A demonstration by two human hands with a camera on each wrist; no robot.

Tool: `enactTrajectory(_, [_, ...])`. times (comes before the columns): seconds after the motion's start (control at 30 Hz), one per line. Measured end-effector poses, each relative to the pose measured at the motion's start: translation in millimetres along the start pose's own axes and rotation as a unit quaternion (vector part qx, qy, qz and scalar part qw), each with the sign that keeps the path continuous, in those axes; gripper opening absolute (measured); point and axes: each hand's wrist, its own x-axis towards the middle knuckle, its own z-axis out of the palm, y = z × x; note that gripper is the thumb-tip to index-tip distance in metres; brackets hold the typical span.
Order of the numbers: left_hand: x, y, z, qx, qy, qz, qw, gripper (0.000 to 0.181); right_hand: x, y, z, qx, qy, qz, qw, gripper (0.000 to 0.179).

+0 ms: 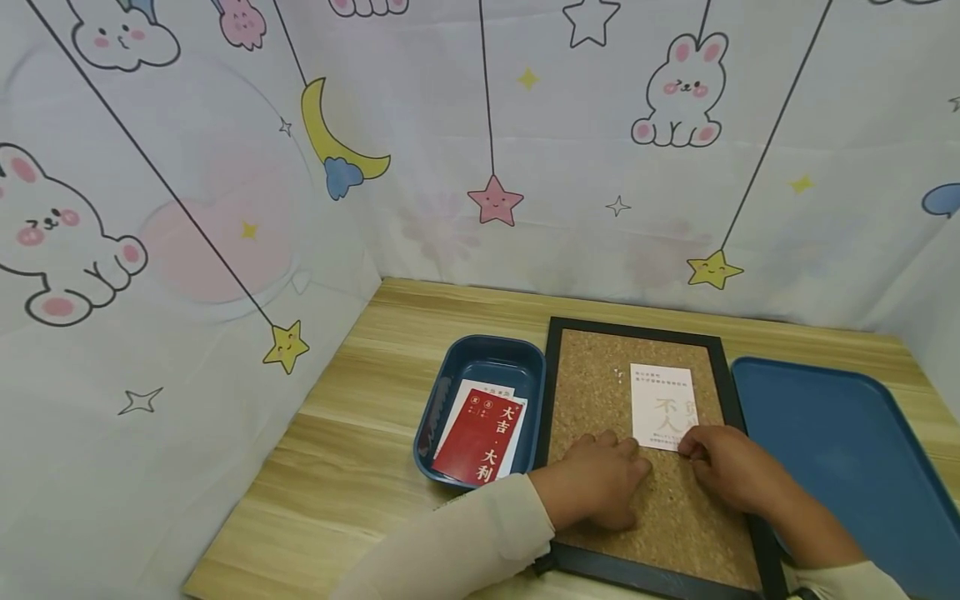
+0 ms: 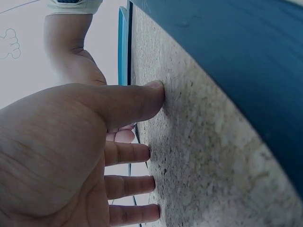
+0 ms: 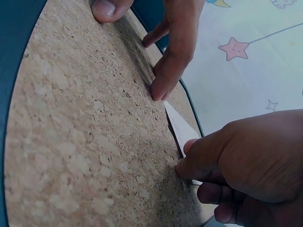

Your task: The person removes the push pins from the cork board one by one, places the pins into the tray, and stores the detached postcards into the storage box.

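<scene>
A white card (image 1: 662,398) with printed characters lies on the black-framed cork board (image 1: 588,379), right of its middle. At the card's lower right corner, my right hand (image 1: 731,468) pinches the edge between thumb and forefinger; the right wrist view shows the card (image 3: 179,126) almost edge-on. My left hand (image 1: 600,482) rests its fingertips on the cork by the lower left corner, with the forefinger at or very near the card. In the left wrist view the left hand (image 2: 66,146) has its thumb and fingers extended against the cork.
Left of the board stands a deep blue tray (image 1: 491,343) holding a red card (image 1: 480,435) over white ones. A flat blue tray (image 1: 832,450) lies along the board's right side. Behind the wooden table (image 1: 360,417) hangs a patterned curtain (image 1: 420,108).
</scene>
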Motion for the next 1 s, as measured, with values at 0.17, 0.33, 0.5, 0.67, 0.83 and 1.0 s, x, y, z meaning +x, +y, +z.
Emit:
enactTrajectory(0.17, [-0.2,0.3,-0.2,0.007,0.004,0.000,1.0000,0.058,-1.9,1,0,-0.006,0.016,-0.004,0.9998,0.015])
enactTrajectory(0.33, [-0.4,0.5,-0.1,0.009,0.005,0.000,0.9999,0.059,-4.7,3,-1,-0.010,0.029,0.002,0.9995,0.013])
enactTrajectory(0.5, [-0.9,0.0,-0.5,0.006,0.001,0.000,1.0000,0.060,-7.8,6,-4,-0.003,0.028,0.012,0.9995,0.013])
enactTrajectory(0.67, [-1.8,0.1,-1.7,0.009,0.000,0.004,1.0000,0.061,-10.2,9,-8,0.000,0.028,0.020,0.9994,0.013])
enactTrajectory(0.83, [-2.2,-0.4,-1.2,0.009,0.001,0.005,0.9999,0.061,-11.6,10,-11,0.005,0.028,0.038,0.9989,0.011])
enactTrajectory(1.0, [-2.3,-1.0,-1.3,0.003,0.002,0.007,1.0000,0.061,-15.1,11,-16,0.003,0.037,0.038,0.9986,0.010])
